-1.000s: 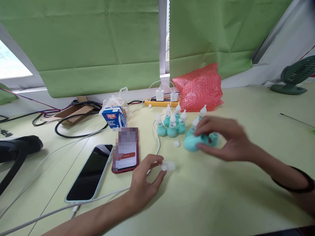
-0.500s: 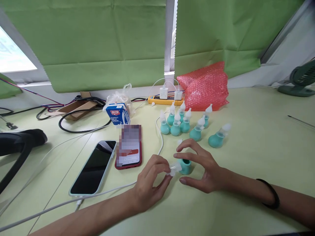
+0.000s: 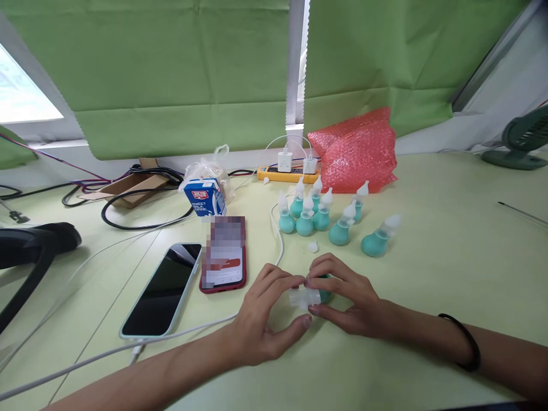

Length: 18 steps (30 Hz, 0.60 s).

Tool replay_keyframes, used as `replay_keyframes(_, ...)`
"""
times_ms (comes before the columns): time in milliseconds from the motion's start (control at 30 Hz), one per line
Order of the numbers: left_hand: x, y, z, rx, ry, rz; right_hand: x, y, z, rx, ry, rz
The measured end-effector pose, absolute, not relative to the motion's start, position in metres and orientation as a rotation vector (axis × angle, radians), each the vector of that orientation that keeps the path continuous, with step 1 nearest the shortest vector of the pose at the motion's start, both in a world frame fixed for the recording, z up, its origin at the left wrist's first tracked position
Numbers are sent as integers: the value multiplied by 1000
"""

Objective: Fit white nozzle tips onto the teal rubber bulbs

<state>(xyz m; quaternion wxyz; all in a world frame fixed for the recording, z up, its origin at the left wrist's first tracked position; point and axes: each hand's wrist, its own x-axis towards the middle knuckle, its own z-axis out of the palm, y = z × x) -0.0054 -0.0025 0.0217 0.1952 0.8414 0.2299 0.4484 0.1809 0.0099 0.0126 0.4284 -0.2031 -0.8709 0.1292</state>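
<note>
My right hand (image 3: 349, 294) closes its thumb and fingers around a nasal aspirator where its clear plastic tube (image 3: 302, 298) meets the teal squeeze bulb (image 3: 326, 290). The tube points left, and the fingers partly cover the bulb. Around the tube's free end, my left hand (image 3: 269, 317) is open, its thumb and index finger apart. A small whitish cap-like piece (image 3: 313, 247) lies just beyond the hands. Behind it are several other nasal aspirators (image 3: 305, 222) with teal bulbs and clear tips; most stand upright, and one at the right (image 3: 375, 244) leans over.
Two phones lie left of the hands, one black-screened (image 3: 162, 291) and one red-cased (image 3: 244, 274). A white cable (image 3: 188, 332) crosses by my left forearm. Farther back are a milk drink carton (image 3: 205, 198), a yellow power strip (image 3: 268, 173) and red bubble wrap (image 3: 359, 154).
My left fingers have opened off the clear tube. My right hand has moved slightly left and closed around the tube and bulb, uncovering the small whitish piece behind.
</note>
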Motion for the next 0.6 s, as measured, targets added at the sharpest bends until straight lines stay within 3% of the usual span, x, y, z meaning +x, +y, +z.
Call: replay_keyframes(600,-6,0,15,2389,598,1248,181,12,7,-418,-2187,203)
